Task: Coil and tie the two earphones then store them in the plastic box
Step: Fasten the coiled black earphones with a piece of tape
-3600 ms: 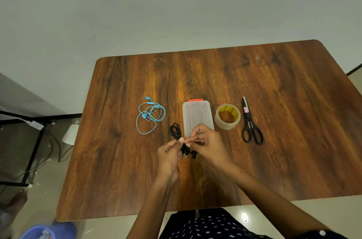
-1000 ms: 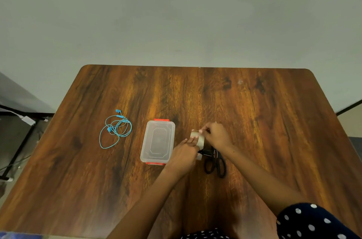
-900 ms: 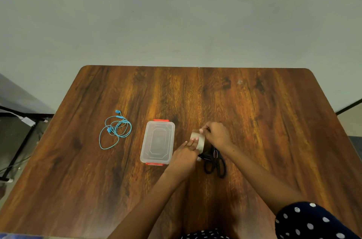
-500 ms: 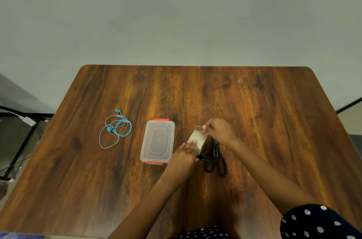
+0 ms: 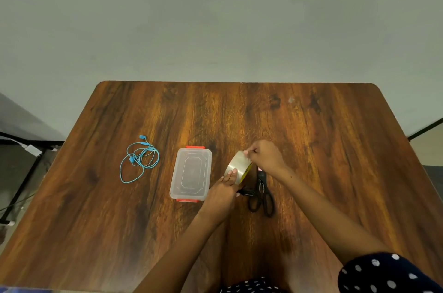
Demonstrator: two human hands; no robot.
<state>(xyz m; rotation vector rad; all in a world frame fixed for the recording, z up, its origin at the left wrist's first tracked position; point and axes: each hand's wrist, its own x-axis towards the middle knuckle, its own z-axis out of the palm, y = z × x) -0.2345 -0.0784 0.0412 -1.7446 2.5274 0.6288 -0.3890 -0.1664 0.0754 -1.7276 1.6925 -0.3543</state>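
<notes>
A roll of clear tape [image 5: 237, 166] is held tilted on edge above the table. My left hand [image 5: 221, 193] grips its lower side and also pinches a bit of the black earphone [image 5: 245, 192], which pokes out beside the fingers. My right hand [image 5: 265, 156] pinches the top of the roll at the tape's edge. The blue earphone [image 5: 140, 158] lies loosely coiled on the table at the left. The clear plastic box [image 5: 190, 174] with red latches stands closed between the blue earphone and my hands.
Black scissors [image 5: 261, 194] lie on the wooden table [image 5: 335, 160] just right of my left hand, partly under my right wrist. A wall rises behind the table's far edge. Black stand legs and cables show on the floor at the left.
The black earphone coil went from both hands into my left hand. Both hands took up the tape roll beside the scissors, lifted it and tilted it on edge, my right fingers at its top.
</notes>
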